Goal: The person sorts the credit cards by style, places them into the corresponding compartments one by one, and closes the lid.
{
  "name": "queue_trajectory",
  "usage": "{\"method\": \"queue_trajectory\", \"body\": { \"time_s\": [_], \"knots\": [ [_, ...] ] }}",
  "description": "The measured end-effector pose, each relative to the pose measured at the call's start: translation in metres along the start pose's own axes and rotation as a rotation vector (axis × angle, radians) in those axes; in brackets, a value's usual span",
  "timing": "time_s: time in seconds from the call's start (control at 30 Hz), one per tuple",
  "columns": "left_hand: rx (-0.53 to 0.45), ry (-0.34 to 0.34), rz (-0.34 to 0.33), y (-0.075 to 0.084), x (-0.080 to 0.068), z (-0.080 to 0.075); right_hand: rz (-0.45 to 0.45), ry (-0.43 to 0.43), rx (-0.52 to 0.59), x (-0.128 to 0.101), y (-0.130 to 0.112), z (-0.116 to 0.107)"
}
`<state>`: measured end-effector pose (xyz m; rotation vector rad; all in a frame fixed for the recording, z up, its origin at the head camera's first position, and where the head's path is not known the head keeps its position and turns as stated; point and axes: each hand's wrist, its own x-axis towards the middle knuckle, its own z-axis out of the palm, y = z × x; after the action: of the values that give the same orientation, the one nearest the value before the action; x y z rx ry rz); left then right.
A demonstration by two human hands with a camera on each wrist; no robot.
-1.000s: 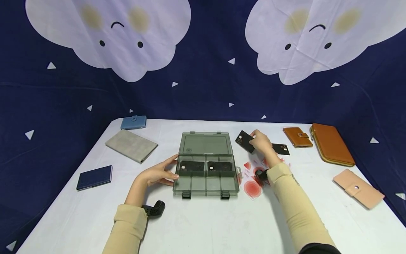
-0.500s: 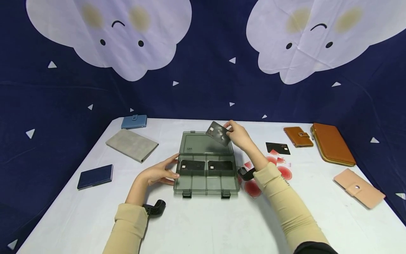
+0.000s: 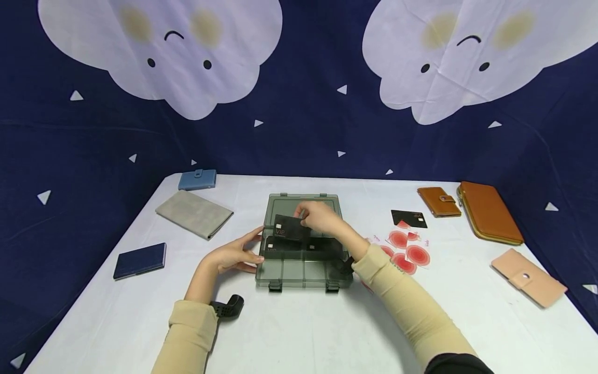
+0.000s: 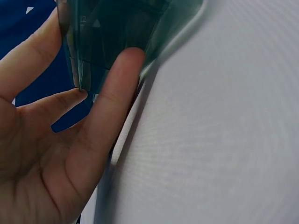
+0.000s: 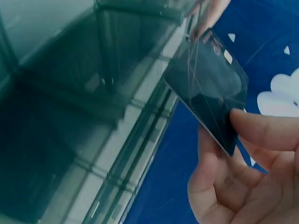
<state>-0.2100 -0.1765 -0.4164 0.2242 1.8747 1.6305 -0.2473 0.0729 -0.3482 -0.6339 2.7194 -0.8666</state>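
Observation:
In the head view a translucent grey-green divided box (image 3: 293, 272) stands on the white table with its lid (image 3: 285, 205) laid back. Two black cards, one on the left (image 3: 282, 248) and one on the right (image 3: 325, 248), lie in its rear compartments. My right hand (image 3: 322, 218) pinches another black card (image 3: 287, 228) over the left rear compartment. The right wrist view shows thumb and fingers on that card's end (image 5: 210, 84). My left hand (image 3: 233, 254) rests at the box's left side, its fingers extended against the wall, as the left wrist view also shows (image 4: 112, 102).
Another black card (image 3: 409, 218) lies to the right, near red-patterned sheets (image 3: 411, 254). Brown wallets, a small one (image 3: 437, 201) and a large one (image 3: 490, 213), and a pink wallet (image 3: 528, 278) are farther right. Blue (image 3: 197, 179), grey (image 3: 193, 214) and navy (image 3: 139, 261) ones sit left.
My right hand has lifted a black card from the table on the right and carried it left, over the lid, to the box's rear left part. My left hand has stayed at the box.

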Motion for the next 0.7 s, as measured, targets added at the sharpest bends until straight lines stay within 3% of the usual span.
{"method": "queue_trajectory", "body": {
  "time_s": [0.27,0.5,0.7],
  "knots": [
    [0.011,0.001,-0.001,0.0,0.0,0.0,-0.023,-0.061,-0.148,0.002,-0.009,0.016],
    [0.017,0.007,-0.009,0.001,-0.001,-0.001,-0.039,-0.101,-0.151,0.0,-0.014,0.018],
    [0.013,-0.001,-0.009,0.002,-0.002,-0.001,-0.07,-0.112,-0.224,0.001,-0.014,0.017]
  ]
}}
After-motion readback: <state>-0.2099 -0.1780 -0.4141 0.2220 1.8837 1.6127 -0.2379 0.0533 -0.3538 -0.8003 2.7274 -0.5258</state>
